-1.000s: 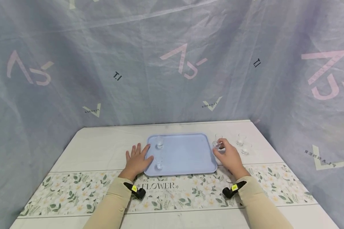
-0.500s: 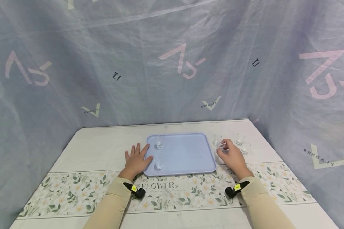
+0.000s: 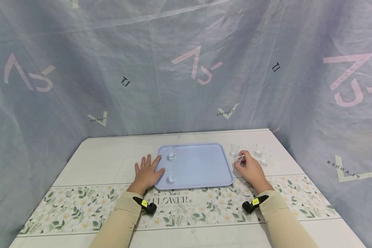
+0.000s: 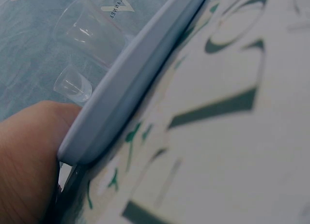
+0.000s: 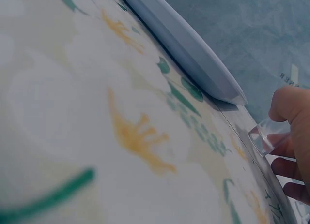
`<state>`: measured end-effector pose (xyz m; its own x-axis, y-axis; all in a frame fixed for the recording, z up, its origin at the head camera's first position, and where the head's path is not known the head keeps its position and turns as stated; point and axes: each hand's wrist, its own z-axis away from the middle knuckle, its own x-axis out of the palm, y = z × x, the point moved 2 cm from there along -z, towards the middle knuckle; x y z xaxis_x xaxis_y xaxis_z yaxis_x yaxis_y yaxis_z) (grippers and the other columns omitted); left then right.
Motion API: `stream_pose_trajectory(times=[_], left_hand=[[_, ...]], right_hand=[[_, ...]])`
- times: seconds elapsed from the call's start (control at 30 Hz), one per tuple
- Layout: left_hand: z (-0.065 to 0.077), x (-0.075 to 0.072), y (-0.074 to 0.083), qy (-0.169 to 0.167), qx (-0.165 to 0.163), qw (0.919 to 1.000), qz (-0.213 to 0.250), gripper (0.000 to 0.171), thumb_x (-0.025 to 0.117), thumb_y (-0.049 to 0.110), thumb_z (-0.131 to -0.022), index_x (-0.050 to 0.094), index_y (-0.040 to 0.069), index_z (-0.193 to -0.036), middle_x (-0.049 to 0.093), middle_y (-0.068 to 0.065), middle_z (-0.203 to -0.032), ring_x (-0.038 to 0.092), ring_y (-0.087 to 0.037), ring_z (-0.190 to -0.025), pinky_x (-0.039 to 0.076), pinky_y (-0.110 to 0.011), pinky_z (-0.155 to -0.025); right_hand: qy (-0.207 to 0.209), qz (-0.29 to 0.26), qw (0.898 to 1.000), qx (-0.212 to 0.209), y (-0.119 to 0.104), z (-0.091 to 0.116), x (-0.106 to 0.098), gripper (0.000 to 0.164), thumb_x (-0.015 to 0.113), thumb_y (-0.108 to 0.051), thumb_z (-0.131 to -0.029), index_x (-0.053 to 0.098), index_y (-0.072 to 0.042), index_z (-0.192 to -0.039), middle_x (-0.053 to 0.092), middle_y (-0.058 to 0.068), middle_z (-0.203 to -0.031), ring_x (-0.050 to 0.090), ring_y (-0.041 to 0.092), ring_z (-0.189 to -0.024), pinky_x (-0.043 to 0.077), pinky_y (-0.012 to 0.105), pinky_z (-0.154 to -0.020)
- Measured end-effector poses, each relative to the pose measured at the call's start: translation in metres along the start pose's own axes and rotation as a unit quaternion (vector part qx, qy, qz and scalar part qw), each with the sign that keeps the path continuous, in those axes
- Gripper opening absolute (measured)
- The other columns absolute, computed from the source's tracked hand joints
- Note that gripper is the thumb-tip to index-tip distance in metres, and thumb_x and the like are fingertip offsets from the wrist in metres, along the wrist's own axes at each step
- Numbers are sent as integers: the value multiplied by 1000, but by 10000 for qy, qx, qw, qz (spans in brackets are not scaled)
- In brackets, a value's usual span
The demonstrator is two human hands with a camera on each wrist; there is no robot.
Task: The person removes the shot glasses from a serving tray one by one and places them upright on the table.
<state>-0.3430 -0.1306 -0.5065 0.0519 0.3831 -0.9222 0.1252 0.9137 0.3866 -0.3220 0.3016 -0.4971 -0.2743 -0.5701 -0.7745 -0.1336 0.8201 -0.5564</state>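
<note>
The right hand [image 3: 251, 171] is pinching a glass [image 5: 263, 135] slightly farther from the tray [image 3: 201, 165], seemingly keeping it off, the left hand [image 3: 146, 175] lying spread.

You are facing a table covered by a white tablecloth [image 3: 117, 151], whose printed band of flowers and leaves [image 3: 80, 206] is running crosswise, displaying the word "FLOWER" [image 3: 169, 200]. A pale blue rectangular tray [image 3: 201, 165] is lying flat, its near edge overlapping that band. Just right of it, a clear shot glass [image 3: 234, 151] is standing; farther right, two more shot glasses [image 3: 258, 151] are sitting close together.
</note>
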Motion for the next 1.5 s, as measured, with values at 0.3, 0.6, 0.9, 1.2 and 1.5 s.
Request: stream_pose_trajectory(times=[0.3, 0.6, 0.9, 1.2, 1.5], left_hand=[[1, 2, -1, -31, -20, 10000, 7, 71, 48, 50, -101, 27, 20, -162, 7, -24, -167, -2, -47, -153, -7, -70, -115], [-1, 2, -2, -58, -17, 10000, 36, 71, 47, 51, -101, 27, 19, -162, 6, -24, -167, -2, -47, -153, -7, -70, -115], [-1, 2, -2, -80, -1, 10000, 17, 72, 46, 52, -102, 26, 20, -163, 5, -23, -167, -3, -46, -153, -7, -69, -115], [-3, 1, -4, -137, -40, 9999, 27, 72, 45, 53, -102, 23, 21, -163, 2, -23, -168, -5, -46, -153, -10, -68, -115], [-2, 1, -3, -69, 28, 9999, 120, 71, 45, 52, -102, 26, 19, -162, 5, -25, -167, -4, -47, -153, -9, -69, -115]], right_hand=[[-57, 97, 9999, 63, 0, 1, 0, 41, 65, -23, -94, 49, -6, -129, 66, 19, -103, 65, 37, -96, 51, 55, -82], [-213, 18, 9994, 283, -1, 1, 2, 51, 67, -28, -95, 44, -4, -134, 63, 23, -114, 63, 39, -104, 51, 56, -86], [404, -419, 9983, -58, -3, -1, 2, 72, 74, -33, -92, 37, 0, -143, 47, 23, -135, 52, 41, -118, 45, 57, -95], [978, -100, 9934, -584, -24, -8, 2, 63, 73, -28, -92, 45, 3, -138, 48, 26, -134, 45, 45, -125, 35, 58, -103], [966, 231, 9899, -1012, -53, -11, 13, 54, 72, -28, -91, 51, -2, -133, 55, 20, -128, 47, 41, -122, 34, 56, -103]])
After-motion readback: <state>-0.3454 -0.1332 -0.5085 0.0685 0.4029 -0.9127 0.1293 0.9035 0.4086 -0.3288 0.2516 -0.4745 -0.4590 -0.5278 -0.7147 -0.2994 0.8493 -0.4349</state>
